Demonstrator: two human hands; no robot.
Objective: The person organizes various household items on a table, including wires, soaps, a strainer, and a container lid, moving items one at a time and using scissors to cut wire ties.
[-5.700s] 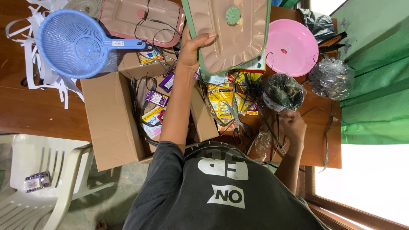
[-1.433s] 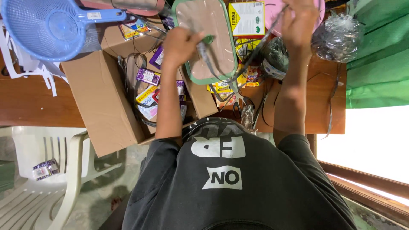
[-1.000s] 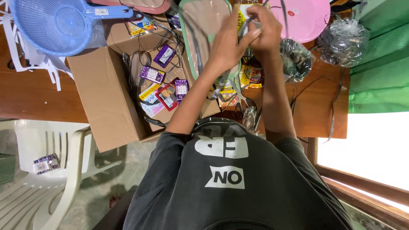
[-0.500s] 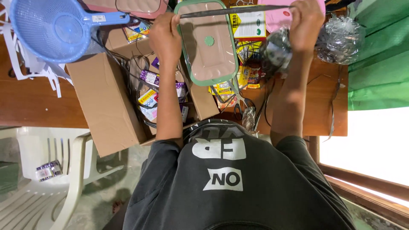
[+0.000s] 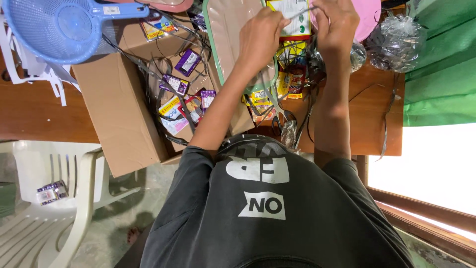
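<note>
- Left hand (image 5: 260, 37) and right hand (image 5: 336, 25) both pinching dark ribbon (image 5: 303, 12) over green-rimmed tray (image 5: 225, 30), far worktop edge.
- Step, probably: tying ribbon around tray.
- Next needs steady tension.

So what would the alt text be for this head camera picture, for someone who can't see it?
Seen from above, a person's left hand and right hand meet over a green-rimmed tray, pinching a thin dark ribbon. Around them on the wooden table are an open cardboard box of small packets and a blue strainer.
</note>
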